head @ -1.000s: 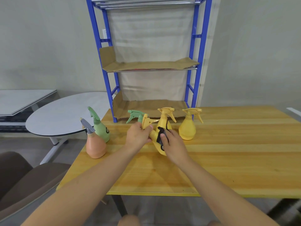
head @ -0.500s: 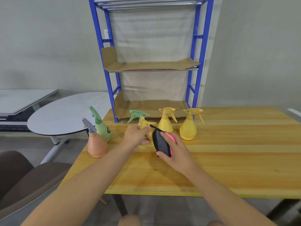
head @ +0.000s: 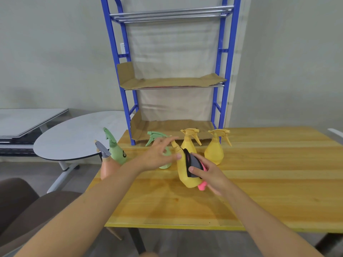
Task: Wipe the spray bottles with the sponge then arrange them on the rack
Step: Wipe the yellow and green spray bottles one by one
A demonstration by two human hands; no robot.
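Rack (head: pixel 170 83) at the counter's far edge: no bottles on its cardboard-lined shelves, so arranging had not begun, by my reading. On the counter (head: pixel 269 191), left of centre, the held yellow bottle (head: pixel 183 175) had come up over the last second from lying tipped toward the camera to nearly upright. The left hand (head: pixel 157 156) had quit its grip on the neck: fingers spread and released, only the thumb tip at the bottle's shoulder. The right hand (head: pixel 209 176) clasped the sponge (head: pixel 195 163), which had shifted from the bottle's front to its right flank; the wipe looked part done. The middle yellow bottle (head: pixel 189 145) and right yellow bottle (head: pixel 214 153) waited by the far edge, and the green bottle (head: pixel 118 154) and peach bottle (head: pixel 105 169) at the left edge. Another green sprayer (head: pixel 155 135) was mostly covered by the left hand. The held bottle's trigger was hidden and blurred, and I could not tell whether its base touched the counter.
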